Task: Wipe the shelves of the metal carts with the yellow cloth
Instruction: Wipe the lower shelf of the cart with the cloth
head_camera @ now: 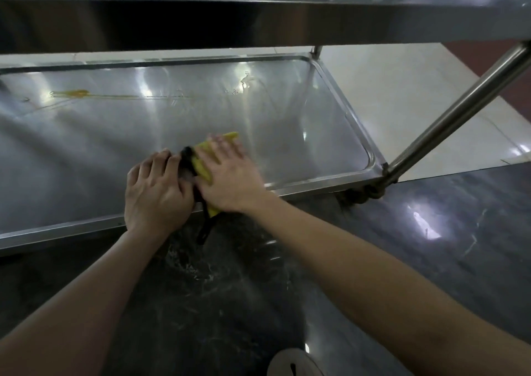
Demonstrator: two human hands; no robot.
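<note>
Right hand (230, 180) presses flat, fingers spread, on yellow cloth (202, 169) on the cart's lower shelf (115, 145); left hand (155, 191) grips a dark strap (205, 226).

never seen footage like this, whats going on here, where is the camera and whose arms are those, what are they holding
There is no machine here. A person wears one wide-angle camera on the head, so you look down along their own two arms. They are working at the lower shelf of a metal cart; the upper shelf runs across the top of the picture. The right hand lies flat on a yellow cloth, pressing it onto the lower shelf. The left hand is curled beside a dark strip that hangs over the shelf's near edge; whether it grips the strip is unclear. A yellow-orange streak lies on the shelf at far left, not yet wiped.
</note>
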